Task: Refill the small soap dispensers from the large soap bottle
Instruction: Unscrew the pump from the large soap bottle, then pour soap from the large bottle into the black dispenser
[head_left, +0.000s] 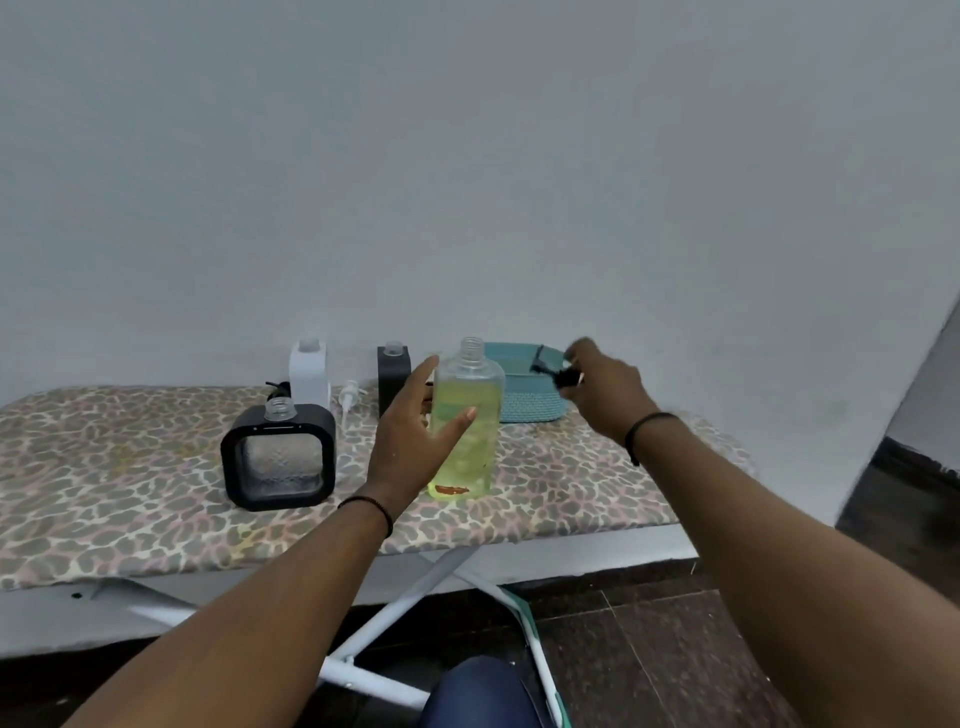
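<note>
The large clear soap bottle with yellow-green liquid stands upright and uncapped in the middle of the board. My left hand is spread open just left of it, thumb across its front, not clearly gripping. My right hand is raised to the right of the bottle's neck, holding a small black pump cap. Three small dispensers stand uncapped: a black square-framed one at the left front, a white one and a black one by the wall.
A teal woven basket sits behind the bottle at the right. A white pump head lies between the white and black dispensers, and a black pump lies behind the square one. The leopard-print ironing board stands against the wall.
</note>
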